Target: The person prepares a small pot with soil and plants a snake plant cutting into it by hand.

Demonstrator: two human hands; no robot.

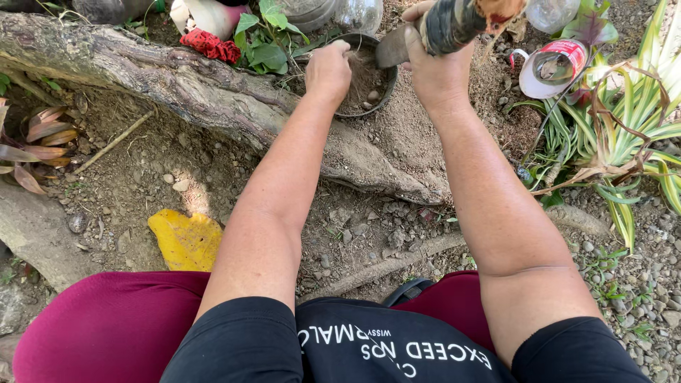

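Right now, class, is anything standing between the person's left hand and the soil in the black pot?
Nothing visible does. The left hand already rests on the soil inside the pot. The right hand holds a trowel at the pot's far rim, beside the left hand, not across its path.

Bare, stony ground [213,170] under a thick tree root [177,81].

A black pot [386,78] of soil rests on a mound of loose earth beside the root; a yellow leaf [186,240], grey pebbles [638,284] and a cut-open can [553,67] lie on the dirt nearby.
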